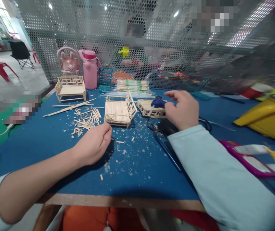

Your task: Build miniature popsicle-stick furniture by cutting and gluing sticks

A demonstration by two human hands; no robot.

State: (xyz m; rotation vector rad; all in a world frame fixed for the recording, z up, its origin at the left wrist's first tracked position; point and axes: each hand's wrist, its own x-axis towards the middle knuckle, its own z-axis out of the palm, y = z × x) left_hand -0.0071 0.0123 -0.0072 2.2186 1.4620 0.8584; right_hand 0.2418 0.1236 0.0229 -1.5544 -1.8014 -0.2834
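My left hand [93, 142] is closed at the near left corner of a small slatted wooden bench model [117, 110]; what its fingertips hold, if anything, is hidden. Over to the right, my right hand [182, 109] is at a dark blue glue gun [159, 102], its fingers bent beside the tool. The pale nozzle points down over a low wooden frame model [152, 107]. Another little bench model [70, 89] stands at the back left. Cut stick pieces [88, 120] lie in a pile left of the middle bench.
Pliers [156, 130] lie near my right sleeve. A pink bottle [90, 70], packs of sticks [132, 85] and clear glue sticks [128, 94] stand or lie before the perforated metal screen [163, 41]. Purple-handled scissors [248, 160] and a yellow dustpan [269, 118] are at the right.
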